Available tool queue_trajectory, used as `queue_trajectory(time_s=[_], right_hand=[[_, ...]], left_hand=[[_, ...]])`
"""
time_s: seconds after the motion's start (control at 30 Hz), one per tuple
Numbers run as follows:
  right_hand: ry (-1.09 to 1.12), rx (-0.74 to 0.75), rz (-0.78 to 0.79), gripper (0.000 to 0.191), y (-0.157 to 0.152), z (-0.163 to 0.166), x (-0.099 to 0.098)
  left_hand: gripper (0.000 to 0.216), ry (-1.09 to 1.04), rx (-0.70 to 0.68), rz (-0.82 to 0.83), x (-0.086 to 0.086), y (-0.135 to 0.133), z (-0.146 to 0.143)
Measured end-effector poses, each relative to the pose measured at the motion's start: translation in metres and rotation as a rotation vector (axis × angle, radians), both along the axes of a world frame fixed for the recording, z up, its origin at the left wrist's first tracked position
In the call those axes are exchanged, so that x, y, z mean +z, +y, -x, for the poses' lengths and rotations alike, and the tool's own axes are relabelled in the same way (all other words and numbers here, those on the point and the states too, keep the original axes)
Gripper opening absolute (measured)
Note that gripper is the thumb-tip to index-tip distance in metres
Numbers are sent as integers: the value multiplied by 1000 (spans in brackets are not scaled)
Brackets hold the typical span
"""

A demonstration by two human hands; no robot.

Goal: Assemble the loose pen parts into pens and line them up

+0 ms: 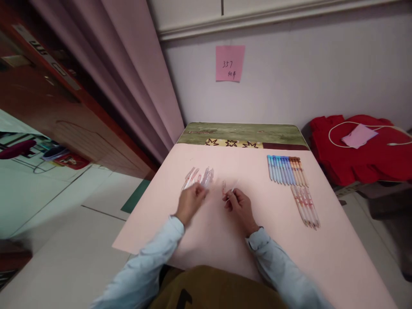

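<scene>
My left hand (190, 201) is closed, its thumb and fingertips pressed together beside a loose pile of clear and pinkish pen parts (193, 174). Motion blurs its fingertips, and I cannot make out what they hold. My right hand (240, 208) pinches a thin whitish stick (234, 186) that looks like a pen refill, tilted up and to the right. A short clear-pink pen part (224, 185) shows just by its fingertips; whether the hand holds it too, I cannot tell. Both hands hover over the pale pink table cover (212, 236), a small gap between them.
On the right lies a tidy row of blue and brown pens (285, 169), with several pinkish-white pens (305, 207) just below. A red cloth (383, 159) with a white cable sits past the right edge. A curtain (128, 64) and wooden door (96, 124) stand left.
</scene>
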State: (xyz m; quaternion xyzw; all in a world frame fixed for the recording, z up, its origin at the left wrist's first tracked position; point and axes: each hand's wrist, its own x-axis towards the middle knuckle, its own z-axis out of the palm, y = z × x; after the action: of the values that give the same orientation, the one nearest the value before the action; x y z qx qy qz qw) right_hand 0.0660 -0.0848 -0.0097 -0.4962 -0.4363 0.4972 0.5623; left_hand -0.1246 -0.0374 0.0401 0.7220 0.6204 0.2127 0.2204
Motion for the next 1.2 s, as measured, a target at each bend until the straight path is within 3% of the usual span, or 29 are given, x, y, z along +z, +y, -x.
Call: queue_trajectory(time_s=[0.13, 0.3, 0.5, 0.87, 1.07, 1.13, 1.2], right_hand=[[3, -182, 7, 35, 6, -5, -2], [-47, -186, 5, 35, 9, -3, -6], [-66, -174, -6, 38, 10, -3, -10], [-87, -175, -31, 37, 12, -3, -10], [-88, -180, -40, 36, 12, -4, -15], [-79, -188, -45, 33, 13, -5, -18], [-81, -188, -54, 35, 14, -5, -20]], left_hand=[[10, 194, 239, -51, 5, 66, 30], [17, 355, 211, 111, 6, 99, 25], [24, 495, 168, 199, 8, 109, 4], [28, 581, 173, 190, 3, 118, -5], [20, 565, 176, 119, 19, 106, -9], [17, 482, 190, 29, 25, 92, -9], [14, 175, 213, -92, 25, 72, -10]])
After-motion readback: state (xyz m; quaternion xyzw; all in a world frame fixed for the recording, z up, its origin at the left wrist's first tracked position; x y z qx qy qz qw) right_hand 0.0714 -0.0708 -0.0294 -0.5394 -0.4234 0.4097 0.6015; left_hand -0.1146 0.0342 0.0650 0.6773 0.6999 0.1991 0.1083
